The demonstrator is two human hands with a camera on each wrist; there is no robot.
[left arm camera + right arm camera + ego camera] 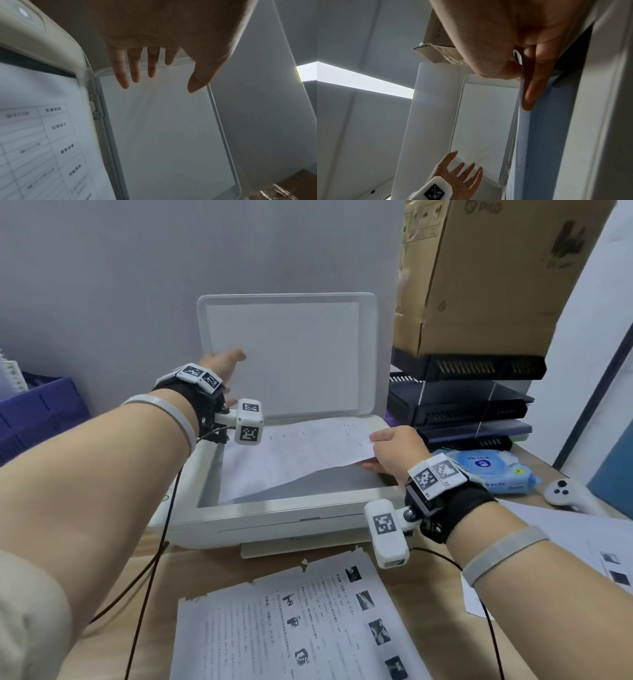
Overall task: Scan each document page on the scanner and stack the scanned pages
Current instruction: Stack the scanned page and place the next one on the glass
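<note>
A white flatbed scanner (274,510) stands on the desk with its lid (291,354) raised upright. A printed page (291,453) lies face down on the glass, its right edge lifted. My right hand (390,453) pinches that right edge between thumb and fingers (529,94). My left hand (222,368) reaches toward the lid's left edge with straight, spread fingers (135,67) and holds nothing. The same left hand (458,175) shows near the lid's corner in the right wrist view. A stack of printed pages (294,621) lies on the desk in front of the scanner.
Right of the scanner are black stacked trays (459,412) under a cardboard box (486,275), a blue wipes pack (493,470), a white controller (565,494) and more sheets (582,546). A purple crate (37,412) sits at the left. Cables (150,570) run across the desk.
</note>
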